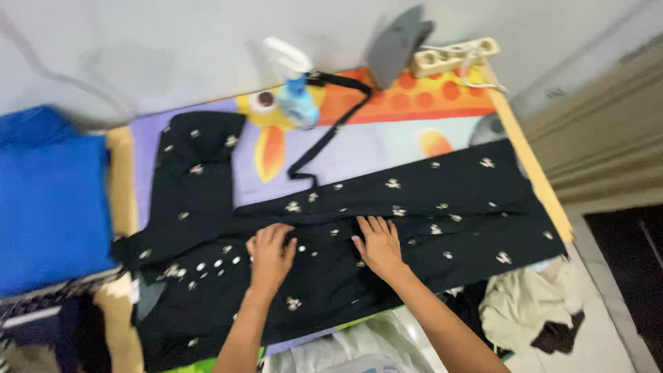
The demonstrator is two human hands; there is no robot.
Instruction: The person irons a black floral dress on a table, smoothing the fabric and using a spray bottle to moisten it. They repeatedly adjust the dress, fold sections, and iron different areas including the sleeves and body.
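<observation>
fingers [376, 228] of both hands lay spread and flat, gripping nothing, on a black flower-print garment [428, 207]. it lay across a colourful padded board [387, 131], beside a blue spray bottle [297, 97] and a grey iron [397, 45].

Soft, even indoor light, no hard shadows or glare; motion blur throughout, strongest at the edges; fine detail smeared

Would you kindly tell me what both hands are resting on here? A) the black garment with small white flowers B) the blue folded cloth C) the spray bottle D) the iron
A: the left hand and right hand lie flat on the black garment spread over the table.
</observation>
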